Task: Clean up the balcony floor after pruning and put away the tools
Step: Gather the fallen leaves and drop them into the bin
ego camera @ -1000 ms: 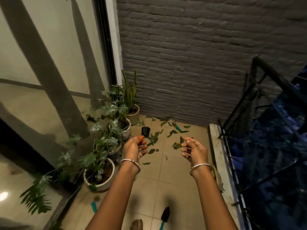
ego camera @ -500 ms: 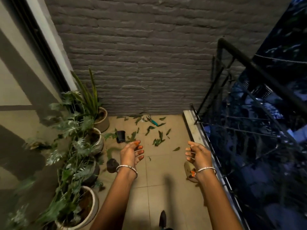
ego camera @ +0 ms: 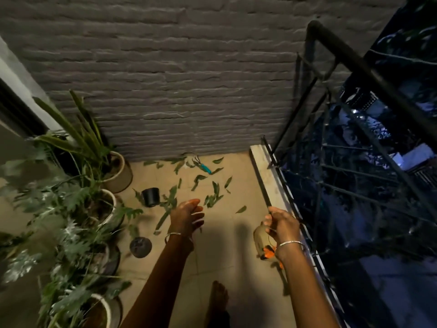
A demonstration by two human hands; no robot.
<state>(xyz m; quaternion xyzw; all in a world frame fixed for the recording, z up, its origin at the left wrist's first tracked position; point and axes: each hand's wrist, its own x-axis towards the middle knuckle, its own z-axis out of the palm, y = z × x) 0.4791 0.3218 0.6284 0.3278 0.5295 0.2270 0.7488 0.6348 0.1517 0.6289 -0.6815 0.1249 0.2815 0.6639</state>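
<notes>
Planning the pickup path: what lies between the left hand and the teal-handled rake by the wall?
Head view: only scattered cut leaves lie between the left hand and the rake.

black pot point(ego camera: 150, 196): tipped on its side on the tiles
cut leaves point(ego camera: 198, 179): scattered beyond and to the right of the pot
hand rake point(ego camera: 203, 166): teal handle, past the pot, up by the brick wall point(ego camera: 177, 79)
left hand point(ego camera: 186, 215): just right of the pot, fingers loosely curled
right hand point(ego camera: 281, 223): way further right by the railing point(ego camera: 354, 67), grip too blurry to call
planters point(ego camera: 113, 176): lined up on the pot's left
</notes>
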